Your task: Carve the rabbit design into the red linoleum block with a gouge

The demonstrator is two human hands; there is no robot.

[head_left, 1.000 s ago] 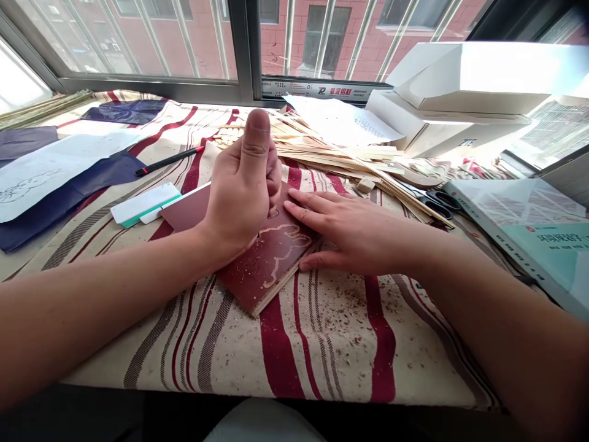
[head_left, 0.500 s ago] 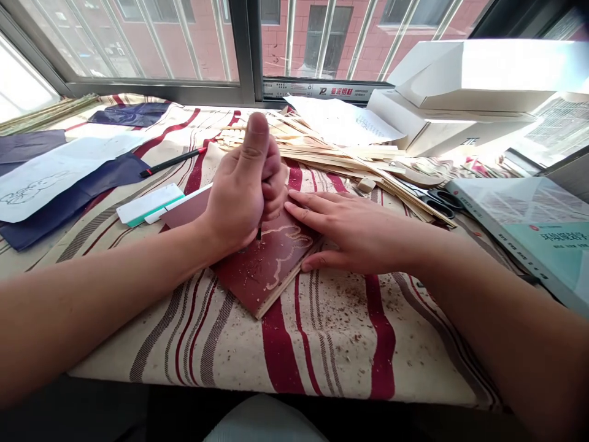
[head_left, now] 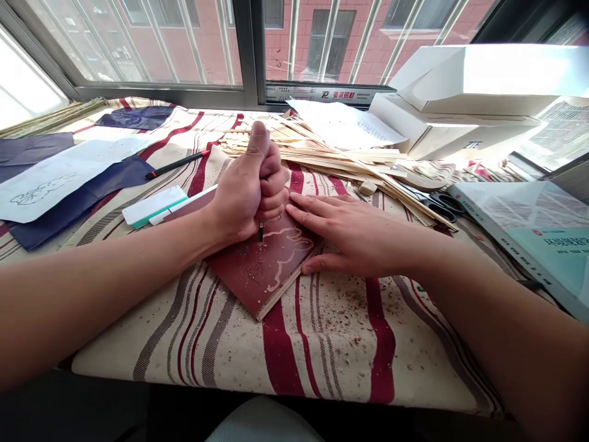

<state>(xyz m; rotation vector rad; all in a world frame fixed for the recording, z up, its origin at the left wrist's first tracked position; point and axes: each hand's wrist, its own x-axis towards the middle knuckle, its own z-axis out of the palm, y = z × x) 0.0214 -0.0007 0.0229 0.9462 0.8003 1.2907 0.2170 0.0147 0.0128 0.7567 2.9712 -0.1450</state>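
Carving block (head_left: 251, 276), red-faced plywood, stiff and probably light, lies angled on a striped cloth (head_left: 335, 344); best taken by its edges. Left hand (head_left: 246, 196) closed in a fist around a small carving tool (head_left: 261, 232), tip on the block. Right hand (head_left: 354, 233) open, flat, pinning the block's right side. Wood strips (head_left: 331, 156) lie beyond; open cloth on the near side.

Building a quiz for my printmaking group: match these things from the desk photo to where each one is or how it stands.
Things:
1. left hand
2. right hand
3. scissors
4. black pen

Places:
A. on the striped cloth, left of the hands
B. flat on the dark red carved board
C. beside the book, by the ends of the wood strips
D. in a fist around a carving tool

Pairs: 1-D, 2-B, 3-C, 4-A
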